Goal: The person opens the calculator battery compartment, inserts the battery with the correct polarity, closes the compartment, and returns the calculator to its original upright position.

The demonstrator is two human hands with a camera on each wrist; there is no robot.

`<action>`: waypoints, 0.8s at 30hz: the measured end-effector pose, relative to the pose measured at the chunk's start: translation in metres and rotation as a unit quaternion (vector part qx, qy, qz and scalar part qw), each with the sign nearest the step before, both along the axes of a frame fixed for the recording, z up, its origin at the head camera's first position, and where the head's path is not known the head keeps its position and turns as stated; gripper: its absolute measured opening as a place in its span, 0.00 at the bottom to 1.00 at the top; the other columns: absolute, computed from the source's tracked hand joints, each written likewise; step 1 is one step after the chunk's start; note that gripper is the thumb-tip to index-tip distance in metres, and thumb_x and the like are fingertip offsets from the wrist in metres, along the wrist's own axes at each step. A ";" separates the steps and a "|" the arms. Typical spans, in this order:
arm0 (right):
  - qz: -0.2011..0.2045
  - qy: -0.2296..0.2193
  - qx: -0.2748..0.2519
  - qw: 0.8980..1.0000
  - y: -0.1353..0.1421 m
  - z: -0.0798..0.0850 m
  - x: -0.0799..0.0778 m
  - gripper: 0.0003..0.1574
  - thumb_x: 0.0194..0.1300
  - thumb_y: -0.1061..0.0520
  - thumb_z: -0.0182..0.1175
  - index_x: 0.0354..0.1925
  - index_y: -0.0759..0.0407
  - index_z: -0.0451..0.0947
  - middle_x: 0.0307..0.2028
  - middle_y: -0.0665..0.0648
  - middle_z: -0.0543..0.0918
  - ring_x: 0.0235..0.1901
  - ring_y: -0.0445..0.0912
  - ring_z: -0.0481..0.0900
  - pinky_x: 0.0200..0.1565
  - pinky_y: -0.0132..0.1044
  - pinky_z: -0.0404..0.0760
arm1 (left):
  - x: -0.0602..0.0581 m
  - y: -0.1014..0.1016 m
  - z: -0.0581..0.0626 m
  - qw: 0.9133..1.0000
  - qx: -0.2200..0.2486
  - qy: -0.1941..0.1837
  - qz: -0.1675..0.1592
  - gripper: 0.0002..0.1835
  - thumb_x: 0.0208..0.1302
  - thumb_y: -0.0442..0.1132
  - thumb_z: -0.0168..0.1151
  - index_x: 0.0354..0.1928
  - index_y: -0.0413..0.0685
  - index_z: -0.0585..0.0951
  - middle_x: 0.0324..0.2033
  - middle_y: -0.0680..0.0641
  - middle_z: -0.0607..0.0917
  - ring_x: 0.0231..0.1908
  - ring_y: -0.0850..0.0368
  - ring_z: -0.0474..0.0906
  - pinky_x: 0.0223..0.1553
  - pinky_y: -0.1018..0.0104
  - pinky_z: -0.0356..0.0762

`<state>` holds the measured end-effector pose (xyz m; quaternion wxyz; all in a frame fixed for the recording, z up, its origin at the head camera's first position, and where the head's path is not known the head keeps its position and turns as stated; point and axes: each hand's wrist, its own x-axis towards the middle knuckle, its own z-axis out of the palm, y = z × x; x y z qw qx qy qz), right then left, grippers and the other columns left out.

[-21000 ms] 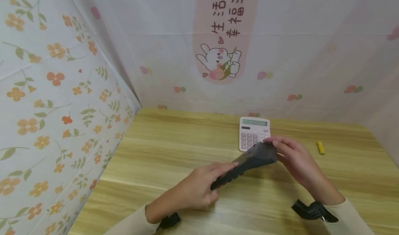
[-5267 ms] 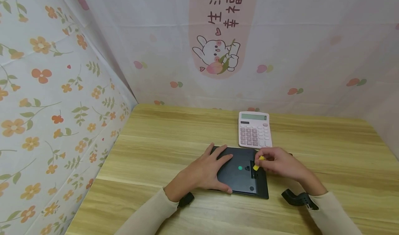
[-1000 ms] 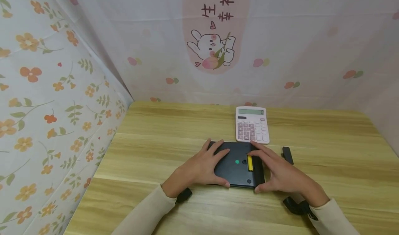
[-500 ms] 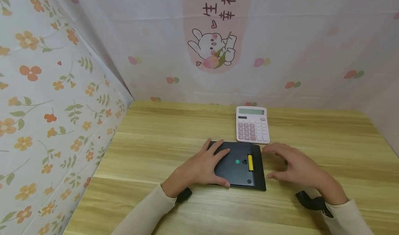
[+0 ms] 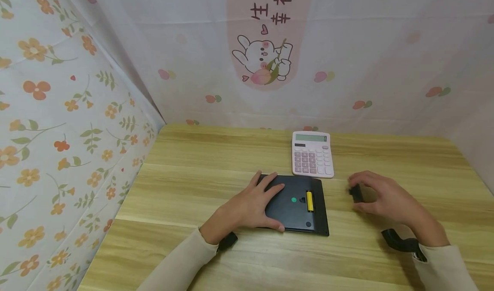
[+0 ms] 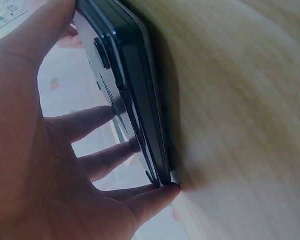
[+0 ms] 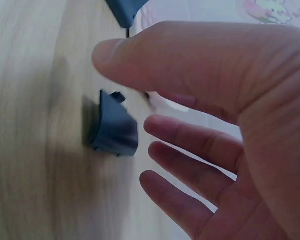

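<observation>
A black calculator (image 5: 287, 211) lies back side up on the wooden table. A yellow battery (image 5: 310, 201) sits in the uncovered slot near its right end. My left hand (image 5: 247, 209) rests spread over the calculator's left part, thumb at the near edge; in the left wrist view its fingers (image 6: 107, 160) look mostly straight. To the right, my right hand (image 5: 390, 198) is around a small black battery cover (image 5: 356, 193), index finger and thumb on either side. In the right wrist view the thumb stands apart from the cover (image 7: 116, 127), and the other fingers are spread.
A pink-white desk calculator (image 5: 312, 154) stands just behind the black one, its display showing a digit. A patterned cloth (image 5: 193, 59) hangs along the table's back edge, and a floral cloth (image 5: 73, 153) along its left side. Each wrist wears a black mount (image 5: 399, 241).
Earlier both hands held the black calculator tilted, with the battery on the table; later my right hand pinched the battery over the slot. Within the last second it moved right to the cover.
</observation>
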<state>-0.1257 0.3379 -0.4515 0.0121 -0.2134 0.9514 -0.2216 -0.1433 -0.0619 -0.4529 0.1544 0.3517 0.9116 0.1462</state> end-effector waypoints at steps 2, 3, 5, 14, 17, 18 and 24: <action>0.000 -0.006 0.002 1.000 0.002 -0.002 -0.001 0.32 0.51 0.59 0.89 0.53 0.51 0.85 0.60 0.59 0.86 0.59 0.61 0.85 0.58 0.64 0.84 | 0.000 0.000 0.000 1.000 0.000 0.001 0.001 0.59 0.60 0.75 0.75 0.87 0.59 0.64 0.88 0.47 0.51 0.85 0.28 0.44 0.76 0.40 0.69; 0.001 -0.005 0.005 1.000 0.003 -0.003 -0.001 0.32 0.50 0.59 0.89 0.52 0.51 0.85 0.60 0.59 0.86 0.59 0.60 0.84 0.59 0.62 0.84 | 0.000 0.000 0.000 1.000 -0.001 0.001 0.000 0.59 0.60 0.76 0.75 0.87 0.59 0.64 0.88 0.47 0.51 0.85 0.28 0.44 0.76 0.40 0.69; 0.001 -0.001 0.009 1.000 0.004 -0.006 -0.002 0.33 0.49 0.61 0.89 0.51 0.50 0.86 0.59 0.59 0.86 0.59 0.60 0.84 0.59 0.59 0.85 | 0.000 0.001 0.000 1.000 -0.002 0.001 0.002 0.59 0.60 0.76 0.74 0.87 0.59 0.64 0.88 0.47 0.51 0.85 0.29 0.45 0.75 0.40 0.70; -0.009 -0.019 0.000 1.000 0.004 -0.012 -0.003 0.31 0.52 0.65 0.87 0.51 0.52 0.85 0.59 0.59 0.85 0.60 0.62 0.83 0.60 0.63 0.81 | 0.000 0.001 0.000 1.000 -0.006 -0.001 0.003 0.59 0.60 0.76 0.74 0.88 0.60 0.63 0.88 0.47 0.51 0.85 0.29 0.44 0.76 0.40 0.69; -0.011 -0.008 0.005 1.000 0.002 -0.012 -0.003 0.31 0.51 0.65 0.88 0.51 0.51 0.85 0.56 0.55 0.86 0.56 0.57 0.84 0.57 0.59 0.83 | 0.001 0.001 0.000 1.000 -0.006 0.000 0.002 0.59 0.60 0.75 0.74 0.88 0.60 0.63 0.88 0.47 0.51 0.85 0.29 0.44 0.76 0.40 0.69; -0.011 -0.005 0.007 1.000 0.001 -0.012 -0.003 0.31 0.51 0.64 0.88 0.50 0.51 0.85 0.55 0.54 0.86 0.55 0.56 0.84 0.57 0.58 0.84 | 0.000 0.001 -0.001 1.000 -0.005 0.002 0.002 0.59 0.60 0.75 0.74 0.88 0.59 0.64 0.88 0.47 0.51 0.85 0.29 0.45 0.76 0.40 0.69; -0.009 -0.019 0.008 1.000 -0.008 -0.006 -0.002 0.28 0.54 0.60 0.86 0.51 0.50 0.85 0.53 0.52 0.86 0.48 0.50 0.84 0.50 0.55 0.88 | 0.000 0.001 -0.001 1.000 -0.004 0.002 0.002 0.59 0.60 0.76 0.74 0.87 0.59 0.64 0.88 0.47 0.51 0.85 0.28 0.45 0.76 0.40 0.69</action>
